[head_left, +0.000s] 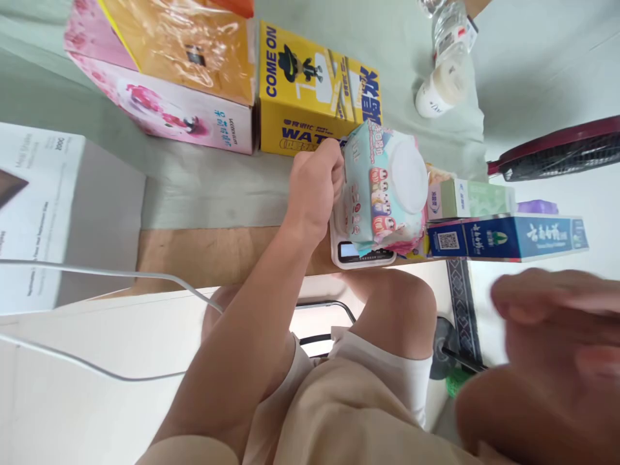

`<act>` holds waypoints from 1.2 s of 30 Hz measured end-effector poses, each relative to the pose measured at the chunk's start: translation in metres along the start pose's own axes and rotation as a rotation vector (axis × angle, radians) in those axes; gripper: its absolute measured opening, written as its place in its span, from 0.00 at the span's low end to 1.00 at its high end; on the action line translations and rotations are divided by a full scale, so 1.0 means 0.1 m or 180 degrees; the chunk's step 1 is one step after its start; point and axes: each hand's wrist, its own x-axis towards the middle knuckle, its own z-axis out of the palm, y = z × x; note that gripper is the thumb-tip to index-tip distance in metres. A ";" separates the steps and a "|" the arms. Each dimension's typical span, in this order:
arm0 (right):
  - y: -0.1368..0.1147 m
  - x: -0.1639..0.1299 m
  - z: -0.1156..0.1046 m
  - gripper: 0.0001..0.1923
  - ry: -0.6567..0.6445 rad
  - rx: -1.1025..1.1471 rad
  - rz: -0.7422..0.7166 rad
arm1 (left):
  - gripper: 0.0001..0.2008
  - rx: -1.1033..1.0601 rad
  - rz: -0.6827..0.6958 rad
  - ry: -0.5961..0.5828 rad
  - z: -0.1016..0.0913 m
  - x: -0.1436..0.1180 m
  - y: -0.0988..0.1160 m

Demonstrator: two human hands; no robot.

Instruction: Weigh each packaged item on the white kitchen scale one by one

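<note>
The left hand (314, 187) grips the end of a pack of wet wipes (385, 190), fingers curled over its top edge and thumb behind, so the soft pack stands on its side at the front edge of the desk (203, 255). Its round white lid faces the camera and is shut, so the wipes inside do not show. The pack rests on a phone (361, 253) that lies flat at the same edge, partly covered by it.

The right hand (557, 336) is close to the camera, blurred and low, away from the desk; I cannot tell whether it is spread or holding anything.

Just beside the pack, a blue toothpaste box (508, 237) and a green box (472, 198) lie stacked, both closed. Further back against the wall stand a yellow carton (310, 90) and a pink box (165, 110) with an orange plastic bag (188, 45) on top. A water bottle (448, 26) and a white cup (438, 90) are toward the far corner. White cables (121, 278) run past the left edge.
</note>
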 end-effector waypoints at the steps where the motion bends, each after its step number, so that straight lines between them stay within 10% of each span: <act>1: 0.09 -0.14 0.13 0.14 0.0020 0.0148 0.0154 | 0.27 0.0076 0.0028 -0.0053 0.00 0.00 -0.02; 10: 0.53 -0.27 0.38 0.11 -0.0744 0.0686 0.0744 | 0.26 0.0327 0.0352 -0.0315 -0.04 -0.07 -0.07; 18: 0.76 -0.31 0.68 0.22 -0.1118 0.1526 0.2455 | 0.27 -0.0171 0.0035 0.0032 -0.03 -0.08 -0.05; 26: 0.77 -0.18 0.92 0.43 -0.0854 0.1893 0.2785 | 0.27 -0.0073 0.0004 0.0040 -0.02 -0.06 -0.06; 36: 0.74 -0.15 1.06 0.38 -0.0615 0.2046 0.2886 | 0.25 0.0108 -0.0106 0.0070 -0.01 -0.08 -0.05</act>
